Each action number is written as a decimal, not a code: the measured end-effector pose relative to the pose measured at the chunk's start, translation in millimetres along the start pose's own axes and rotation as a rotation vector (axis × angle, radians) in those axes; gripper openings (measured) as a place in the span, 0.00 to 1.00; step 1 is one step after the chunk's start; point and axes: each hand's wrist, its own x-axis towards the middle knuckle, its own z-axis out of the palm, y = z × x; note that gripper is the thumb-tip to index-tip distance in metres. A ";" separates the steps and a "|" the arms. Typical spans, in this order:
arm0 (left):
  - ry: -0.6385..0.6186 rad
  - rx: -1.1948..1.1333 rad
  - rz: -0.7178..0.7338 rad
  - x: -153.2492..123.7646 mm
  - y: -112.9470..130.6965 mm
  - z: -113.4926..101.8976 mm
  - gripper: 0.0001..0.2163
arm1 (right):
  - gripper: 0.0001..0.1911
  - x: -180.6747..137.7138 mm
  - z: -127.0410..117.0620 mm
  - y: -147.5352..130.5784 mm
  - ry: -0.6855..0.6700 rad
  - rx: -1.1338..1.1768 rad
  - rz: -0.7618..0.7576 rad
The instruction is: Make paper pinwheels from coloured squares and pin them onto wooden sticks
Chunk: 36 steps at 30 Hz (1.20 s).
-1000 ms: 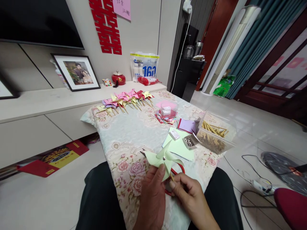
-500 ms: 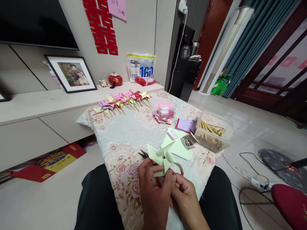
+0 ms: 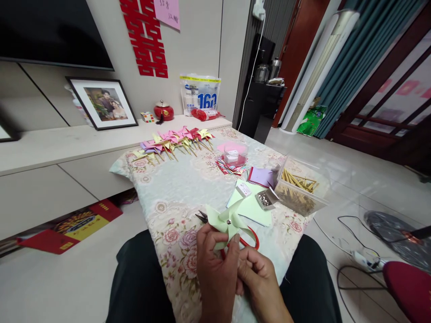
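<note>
A pale green paper pinwheel (image 3: 229, 222) with a silver pin at its centre is pinched in the fingers of my left hand (image 3: 217, 264). My right hand (image 3: 258, 278) is closed just below and to the right, its fingertips close to my left thumb; what they grip is hidden. Beneath the pinwheel, scissors (image 3: 256, 241) with red handles lie on the cloth, their dark tips poking out at the left. Green paper sheets (image 3: 254, 211) lie beyond the hands, bearing a small white box (image 3: 243, 188) and an open box of silver pins (image 3: 266, 198).
Finished pinwheels (image 3: 175, 140) on sticks lie along the table's far left. A clear bin of wooden sticks (image 3: 298, 184) stands at the right, beside purple paper (image 3: 261, 176). Patterned paper (image 3: 232, 167) lies under a round clear container (image 3: 236, 154). A flowered cloth (image 3: 178, 188) covers the table.
The right hand has slid slightly down from the pinwheel, and more of the red scissor handle shows. The left hand keeps its hold on the pinwheel. The view has shifted slightly.
</note>
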 end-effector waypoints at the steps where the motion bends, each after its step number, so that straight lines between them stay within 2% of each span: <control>1: -0.001 0.016 0.024 -0.7 -0.4 -1.3 0.07 | 0.26 0.1 -1.1 -0.7 0.004 -0.004 -0.004; 4: 0.000 0.078 0.209 -1.3 -3.5 -10.4 0.05 | 0.26 0.6 -8.5 -4.7 0.032 -0.035 -0.007; 7: 0.033 0.135 0.384 4.9 -4.8 -24.4 0.09 | 0.24 -0.2 -20.1 -10.2 0.045 -0.104 0.018; 9: -0.009 0.223 0.447 12.3 -3.5 -32.8 0.13 | 0.24 -1.4 -27.3 -13.8 0.032 -0.163 0.027; 10: -0.048 0.256 0.460 15.9 -2.7 -36.0 0.12 | 0.24 -2.1 -30.3 -15.4 0.022 -0.190 0.031; 15: -0.206 0.317 0.413 23.8 -4.0 -41.4 0.05 | 0.24 -4.1 -36.5 -22.0 -0.031 -0.300 0.062; 22: -0.309 0.222 0.244 22.6 -9.4 -41.2 0.03 | 0.27 -6.8 -33.6 -23.9 -0.025 -0.314 0.100; 32: -0.348 0.145 0.124 26.9 -7.5 -42.2 0.06 | 0.29 -7.4 -28.9 -25.7 -0.027 -0.346 0.128; 34: -0.330 0.136 0.120 27.1 -6.5 -41.9 0.05 | 0.29 -6.7 -30.2 -25.1 -0.017 -0.346 0.115; 36: -0.255 0.112 0.118 27.8 -6.0 -42.1 0.06 | 0.28 -5.8 -32.2 -24.3 0.002 -0.340 0.088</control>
